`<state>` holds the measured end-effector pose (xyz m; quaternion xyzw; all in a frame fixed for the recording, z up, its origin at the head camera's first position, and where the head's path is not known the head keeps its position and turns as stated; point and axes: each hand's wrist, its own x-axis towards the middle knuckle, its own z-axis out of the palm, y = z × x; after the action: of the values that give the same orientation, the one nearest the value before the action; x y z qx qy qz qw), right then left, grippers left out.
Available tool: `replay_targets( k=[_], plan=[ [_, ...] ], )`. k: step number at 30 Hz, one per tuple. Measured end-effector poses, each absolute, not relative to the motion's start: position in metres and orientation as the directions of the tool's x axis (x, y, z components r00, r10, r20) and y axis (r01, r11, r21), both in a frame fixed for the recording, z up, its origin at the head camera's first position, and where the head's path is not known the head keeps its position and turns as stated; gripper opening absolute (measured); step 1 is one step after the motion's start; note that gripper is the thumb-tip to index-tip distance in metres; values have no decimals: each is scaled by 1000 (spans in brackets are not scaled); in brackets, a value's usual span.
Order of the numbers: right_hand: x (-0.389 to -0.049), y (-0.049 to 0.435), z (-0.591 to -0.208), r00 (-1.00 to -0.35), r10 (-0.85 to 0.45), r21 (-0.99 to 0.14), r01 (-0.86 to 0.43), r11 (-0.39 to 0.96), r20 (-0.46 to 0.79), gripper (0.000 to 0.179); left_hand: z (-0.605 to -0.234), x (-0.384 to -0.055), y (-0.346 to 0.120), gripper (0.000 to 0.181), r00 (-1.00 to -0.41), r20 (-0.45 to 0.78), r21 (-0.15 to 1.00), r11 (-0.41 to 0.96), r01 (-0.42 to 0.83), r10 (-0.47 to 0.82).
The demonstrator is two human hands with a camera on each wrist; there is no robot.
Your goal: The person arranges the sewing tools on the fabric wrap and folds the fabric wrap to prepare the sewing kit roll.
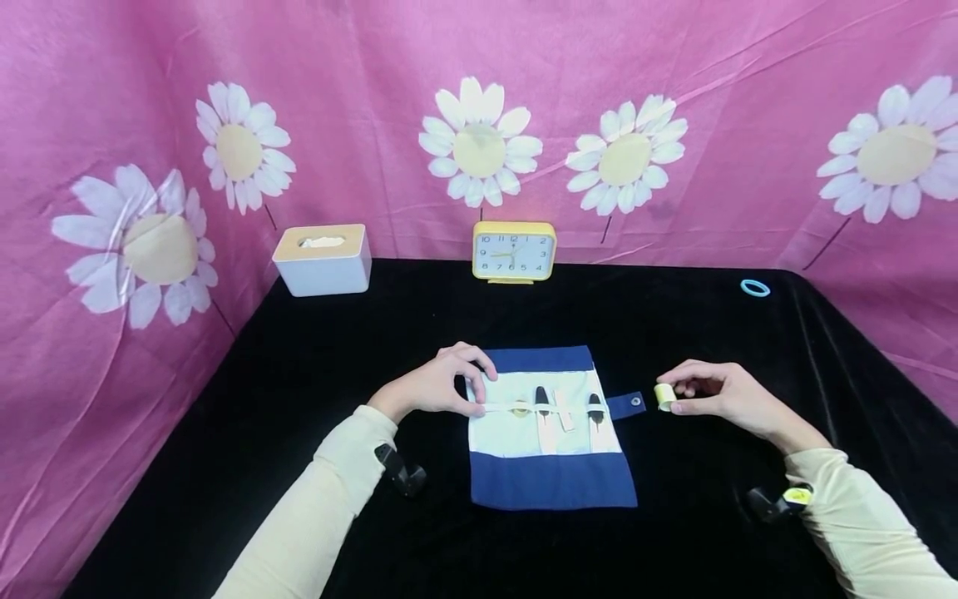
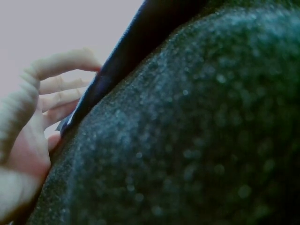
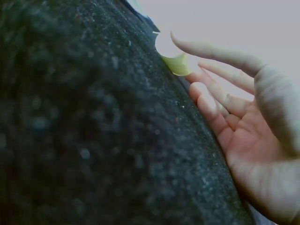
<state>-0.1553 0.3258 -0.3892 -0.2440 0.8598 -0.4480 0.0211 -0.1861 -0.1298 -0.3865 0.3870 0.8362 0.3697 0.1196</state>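
Note:
A blue-and-white fabric tool roll [image 1: 550, 481] lies spread out on the black cloth. Across its white middle runs a white elastic band [image 1: 497, 407], with two black-handled small tools, a pale strip [image 1: 563, 411] and a small round yellowish piece [image 1: 520, 409] at it. My left hand [image 1: 437, 383] rests at the roll's left edge, fingertips on the fabric and thumb by the band's end. To the right of the roll, my right hand [image 1: 726, 398] pinches a small yellow cylinder [image 1: 664, 397] between thumb and fingers, its pale round end showing in the right wrist view.
A snap strap [image 1: 627, 405] sticks out from the roll's right side. At the back stand a tissue box [image 1: 329, 270] and a yellow clock [image 1: 514, 252]. A light-blue ring [image 1: 755, 288] lies at the far right. Behind the table hangs a pink flowered curtain [image 1: 359, 108].

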Motion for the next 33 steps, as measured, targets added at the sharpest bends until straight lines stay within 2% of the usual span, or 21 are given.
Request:
replay_targets(
  k=[33],
  plan=[
    [-156,326,-389,-889,-425,-785,-382,488,168,30,-389,-189,-129,12,-677,91,730,413,544,730]
  ],
)
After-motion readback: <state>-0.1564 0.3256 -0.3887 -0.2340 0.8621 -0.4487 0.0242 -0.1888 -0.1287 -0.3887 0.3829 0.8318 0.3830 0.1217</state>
